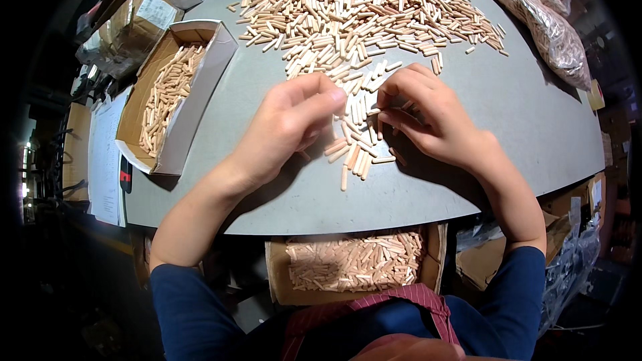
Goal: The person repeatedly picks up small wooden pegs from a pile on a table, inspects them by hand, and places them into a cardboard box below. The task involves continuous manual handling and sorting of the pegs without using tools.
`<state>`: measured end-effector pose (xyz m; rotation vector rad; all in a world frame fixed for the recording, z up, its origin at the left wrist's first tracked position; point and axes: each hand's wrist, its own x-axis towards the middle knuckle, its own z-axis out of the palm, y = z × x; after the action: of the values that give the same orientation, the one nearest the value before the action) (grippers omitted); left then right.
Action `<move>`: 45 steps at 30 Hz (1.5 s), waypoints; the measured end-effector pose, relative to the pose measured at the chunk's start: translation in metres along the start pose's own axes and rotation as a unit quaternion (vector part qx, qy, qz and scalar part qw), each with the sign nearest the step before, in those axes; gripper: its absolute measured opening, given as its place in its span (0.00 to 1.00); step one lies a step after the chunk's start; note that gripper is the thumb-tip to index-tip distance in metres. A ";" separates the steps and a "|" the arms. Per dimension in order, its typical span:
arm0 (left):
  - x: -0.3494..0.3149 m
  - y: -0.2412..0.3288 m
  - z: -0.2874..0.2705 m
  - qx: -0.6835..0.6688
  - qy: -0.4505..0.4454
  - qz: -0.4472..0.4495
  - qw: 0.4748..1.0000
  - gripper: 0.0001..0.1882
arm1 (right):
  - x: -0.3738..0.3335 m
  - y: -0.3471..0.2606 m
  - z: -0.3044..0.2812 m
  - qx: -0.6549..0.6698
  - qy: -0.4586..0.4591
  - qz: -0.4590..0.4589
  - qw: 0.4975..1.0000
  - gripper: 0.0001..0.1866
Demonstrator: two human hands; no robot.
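Small wooden dowel pins lie in a loose patch on the grey table between my two hands. My left hand is at the left of this patch, with fingers curled and thumb and forefinger pressed together. Whatever may be in that pinch is hidden. On the other side, my right hand is bent in a pinch. A pale dowel pin shows at its thumb and forefinger tips. More pins lie partly under the right hand's fingers. Beyond both hands, the patch runs into a large heap of dowel pins.
A long white carton of dowel pins stands at the left, near paper sheets. Below the table's front edge is an open box of pins. A clear plastic bag of pins lies at the far right. Cartons stand far left.
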<state>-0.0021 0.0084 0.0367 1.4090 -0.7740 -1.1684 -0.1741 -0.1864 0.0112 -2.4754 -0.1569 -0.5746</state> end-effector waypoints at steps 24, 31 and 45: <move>-0.001 -0.013 0.002 0.056 -0.085 0.048 0.994 0.13 | -0.004 -0.015 0.003 0.303 0.016 0.161 0.939 0.10; 0.002 -0.020 0.004 0.056 -0.099 0.063 0.992 0.13 | -0.001 -0.021 0.001 0.250 -0.020 0.146 0.957 0.11; 0.001 -0.016 0.002 0.044 -0.114 0.035 0.992 0.13 | 0.003 -0.021 -0.002 0.275 -0.043 0.125 0.952 0.13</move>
<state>-0.0061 0.0104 0.0208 1.3227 -1.0380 -1.2688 -0.1770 -0.1702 0.0252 -1.9369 -0.0285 -0.2652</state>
